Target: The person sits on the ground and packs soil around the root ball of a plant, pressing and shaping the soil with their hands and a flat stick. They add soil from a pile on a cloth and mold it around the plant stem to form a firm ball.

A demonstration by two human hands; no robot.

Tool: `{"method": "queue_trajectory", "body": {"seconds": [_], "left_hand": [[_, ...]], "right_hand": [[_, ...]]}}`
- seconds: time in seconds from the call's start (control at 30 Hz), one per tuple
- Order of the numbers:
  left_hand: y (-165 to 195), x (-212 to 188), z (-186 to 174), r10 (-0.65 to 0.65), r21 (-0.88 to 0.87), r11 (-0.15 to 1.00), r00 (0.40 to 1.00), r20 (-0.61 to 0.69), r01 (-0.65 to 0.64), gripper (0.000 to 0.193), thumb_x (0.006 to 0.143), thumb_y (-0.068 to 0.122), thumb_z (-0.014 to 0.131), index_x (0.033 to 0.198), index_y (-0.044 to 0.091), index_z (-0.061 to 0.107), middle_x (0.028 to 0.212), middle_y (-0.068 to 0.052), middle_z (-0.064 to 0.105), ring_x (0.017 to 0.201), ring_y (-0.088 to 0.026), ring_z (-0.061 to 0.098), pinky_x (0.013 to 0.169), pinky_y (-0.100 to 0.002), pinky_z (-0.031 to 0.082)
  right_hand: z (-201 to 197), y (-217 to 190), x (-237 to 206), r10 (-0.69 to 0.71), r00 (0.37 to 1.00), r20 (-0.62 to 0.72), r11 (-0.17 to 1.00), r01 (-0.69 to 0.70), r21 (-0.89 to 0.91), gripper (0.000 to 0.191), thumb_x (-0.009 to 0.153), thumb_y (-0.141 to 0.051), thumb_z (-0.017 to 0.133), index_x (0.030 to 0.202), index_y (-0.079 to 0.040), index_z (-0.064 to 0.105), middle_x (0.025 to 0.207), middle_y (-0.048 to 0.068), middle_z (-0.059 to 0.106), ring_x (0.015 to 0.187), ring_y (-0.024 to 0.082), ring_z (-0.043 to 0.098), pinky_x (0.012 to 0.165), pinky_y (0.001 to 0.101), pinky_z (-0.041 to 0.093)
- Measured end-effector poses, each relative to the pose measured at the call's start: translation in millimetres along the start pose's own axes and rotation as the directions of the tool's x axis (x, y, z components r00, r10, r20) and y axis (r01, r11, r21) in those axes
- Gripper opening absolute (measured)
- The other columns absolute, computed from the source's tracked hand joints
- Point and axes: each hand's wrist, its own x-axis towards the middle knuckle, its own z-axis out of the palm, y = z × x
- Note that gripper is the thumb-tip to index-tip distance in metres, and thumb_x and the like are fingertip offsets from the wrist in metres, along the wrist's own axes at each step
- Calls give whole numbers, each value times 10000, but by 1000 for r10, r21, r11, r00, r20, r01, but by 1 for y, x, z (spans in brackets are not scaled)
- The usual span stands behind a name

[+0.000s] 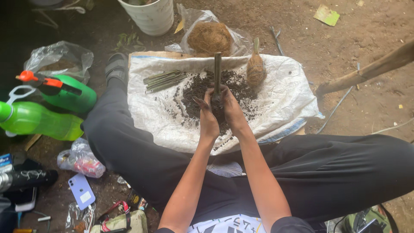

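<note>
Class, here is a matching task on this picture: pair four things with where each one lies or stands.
Things:
1. upright green stem
2. bundle of cut stems
3. coconut fibre ball
4. green bottles

Places:
A. in a clear plastic bag beyond the white sack
B. on the ground to the person's left
C. between the left hand and right hand, over the soil
D. flat on the sack, left of the soil

Pairs: 1-C, 2-D, 3-A, 4-B

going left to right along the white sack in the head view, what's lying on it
bundle of green stem cuttings → left hand and right hand, pressed together around an upright green stem on the dark soil pile → fibre-wrapped cutting
</note>
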Motion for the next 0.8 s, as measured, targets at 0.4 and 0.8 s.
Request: {"method": "queue_trajectory", "body": {"seconds": [0.4,0.8], "left_hand": [[1,-22,13,91,211,975,993,-81,-72,851,1033,697,73,1614,79,147,1624,-167,258,1541,-344,198,1221,-533,73],[5,-13,-2,113,264,959,993,-19,-104,637,1126,567,248,1422,51,475,1405,-167,470,1344,-298,445,1157,-437,367]], "right_hand": [[13,5,-21,-55,947,-315,998,53,-15,324,952,-233,772,1156,6,692,899,25,699,768,69,634,653,227,505],[-11,11,-26,-82,959,-272,980,128,155,276,1015,-262,692,1009,14,681,773,19,626,627,110,564,543,272,448]]}}
